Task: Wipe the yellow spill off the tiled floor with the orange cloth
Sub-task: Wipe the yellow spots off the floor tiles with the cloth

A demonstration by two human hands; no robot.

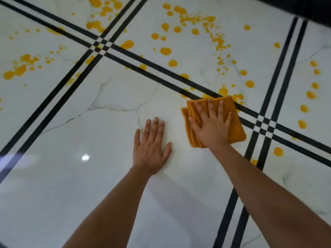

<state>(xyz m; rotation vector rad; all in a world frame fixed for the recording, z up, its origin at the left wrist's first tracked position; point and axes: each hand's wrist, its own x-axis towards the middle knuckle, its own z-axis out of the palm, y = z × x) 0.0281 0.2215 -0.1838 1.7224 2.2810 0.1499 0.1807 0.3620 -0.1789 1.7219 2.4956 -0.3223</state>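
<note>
Under my right hand (211, 125) sits the orange cloth (234, 126), folded into a thick pad and pressed flat to the tiled floor (107, 176), and that tells me where we are: the wiping is in hand, working at the near edge of the yellow spill (179, 29). My grip here is no pinch at all. The fingers (209, 106) are spread wide apart and laid flat on top of the cloth, palm bearing down, nothing curled around the fabric. The cloth's far corner is touching the double black stripe (143, 66) that crosses just ahead of the fingertips, and a few yellow blobs (223, 91) lie right beyond that corner, practically at the cloth's edge.

My left hand (152, 149) is planted bare on the clean tile just to the left of the cloth, fingers open and flat, holding nothing. I read it as a brace for my weight while the right does the work.

Both forearms reach forward and down, the right one angled in from the outer side, wrist low.

What's next, as I judge it: push the pad forward over the stripe into those nearest blobs, keeping the palm heavy so the cloth doesn't slip out from under a flat hand. Most of the spill is still out there, spread well beyond the fingers, far left, dead ahead, and a trail of drops (304, 108) off to the right. This job looks barely begun.
</note>
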